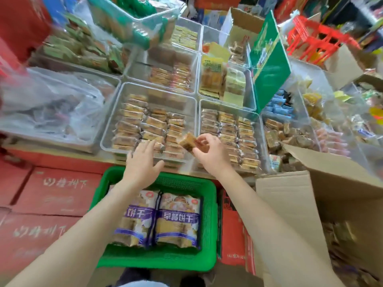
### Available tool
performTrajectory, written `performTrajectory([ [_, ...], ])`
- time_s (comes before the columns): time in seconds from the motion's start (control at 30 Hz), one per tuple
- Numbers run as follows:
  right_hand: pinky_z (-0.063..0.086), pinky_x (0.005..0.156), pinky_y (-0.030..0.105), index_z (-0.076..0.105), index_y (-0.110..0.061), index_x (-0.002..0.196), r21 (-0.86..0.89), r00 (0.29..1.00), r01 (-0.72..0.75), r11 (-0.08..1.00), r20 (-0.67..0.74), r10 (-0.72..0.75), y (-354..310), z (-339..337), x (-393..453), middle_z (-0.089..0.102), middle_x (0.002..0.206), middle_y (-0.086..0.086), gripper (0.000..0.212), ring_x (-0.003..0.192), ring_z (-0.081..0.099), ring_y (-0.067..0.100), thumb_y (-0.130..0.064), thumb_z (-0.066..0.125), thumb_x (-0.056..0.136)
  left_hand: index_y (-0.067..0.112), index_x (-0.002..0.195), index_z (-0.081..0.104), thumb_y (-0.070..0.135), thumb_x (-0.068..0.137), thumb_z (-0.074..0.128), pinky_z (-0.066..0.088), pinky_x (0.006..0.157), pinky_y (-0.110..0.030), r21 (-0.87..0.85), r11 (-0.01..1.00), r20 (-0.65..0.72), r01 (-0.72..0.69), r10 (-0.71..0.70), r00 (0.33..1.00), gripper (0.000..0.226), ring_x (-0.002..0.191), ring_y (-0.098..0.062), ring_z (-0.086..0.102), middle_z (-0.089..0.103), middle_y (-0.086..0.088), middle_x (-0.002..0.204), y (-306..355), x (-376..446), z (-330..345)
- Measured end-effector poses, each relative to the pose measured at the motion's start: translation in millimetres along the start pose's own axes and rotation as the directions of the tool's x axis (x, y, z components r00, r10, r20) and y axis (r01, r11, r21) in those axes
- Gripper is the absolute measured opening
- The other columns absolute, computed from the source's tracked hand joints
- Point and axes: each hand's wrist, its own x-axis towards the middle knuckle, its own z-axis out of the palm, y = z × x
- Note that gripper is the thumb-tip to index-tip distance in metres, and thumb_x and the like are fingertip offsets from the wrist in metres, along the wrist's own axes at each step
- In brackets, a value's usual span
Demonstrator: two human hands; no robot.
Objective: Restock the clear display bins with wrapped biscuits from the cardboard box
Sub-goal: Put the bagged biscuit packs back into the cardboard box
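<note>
Head view: right hand (211, 152) pinching one wrapped biscuit (187, 142) between two clear display bins (107, 129), both holding rows of like biscuits. Left hand (143, 162) flat, fingers (148, 145) straight on the left bin's near packets. Below, green basket (99, 183) holding two purple bags (157, 220); cardboard box (294, 199) open at right.

A green plastic basket (210, 206) holding two purple-banded snack bags (159, 219) sits beside stacked red cartons (49, 195), with a red plastic crate (317, 38) far behind.
</note>
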Motion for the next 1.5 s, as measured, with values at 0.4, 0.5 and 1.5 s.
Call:
performTrajectory([
  [0.4,0.048,0.068,0.033,0.055,-0.009,0.125,-0.593,0.984,0.175,0.786,0.069,-0.166,-8.3,79.7,79.9,0.057,0.118,0.009,0.027,0.096,0.062,0.027,-0.019,0.059,0.1,0.036,0.15,-0.029,0.058,0.097,0.04,-0.02,0.119,-0.048,0.427,0.881,0.213,-0.202,0.119,0.97,0.091,0.152,-0.021,-0.023,-0.013,0.003,0.168,-62.4,25.0,15.6],
  [0.5,0.037,0.072,0.03,0.055,-0.011,0.116,-0.665,0.985,0.163,0.729,0.153,-0.081,-8.4,92.6,91.0,0.06,0.114,0.007,0.019,0.099,0.06,0.027,-0.006,0.055,0.098,0.036,0.153,-0.027,0.059,0.096,0.039,-0.024,0.116,-0.047,0.419,0.886,0.203,-0.196,0.119,0.972,0.09,0.152,-0.021,-0.024,-0.014,0.004,0.168,-64.9,27.4,17.2],
  [1.5,0.04,0.057,0.024,0.069,-0.008,0.091,-0.059,0.874,0.239,0.969,-0.421,-0.241,158.3,-169.2,-106.6,0.061,0.069,-0.004,0.021,0.06,0.052,0.008,-0.017,0.05,0.095,0.023,0.147,0.047,0.047,0.098,0.056,0.042,0.097,-0.027,-0.432,0.897,0.212,-0.095,0.204,0.956,0.055,0.125,-0.01,0.052,0.051,0.004,0.144,254.1,-99.5,151.0],
])
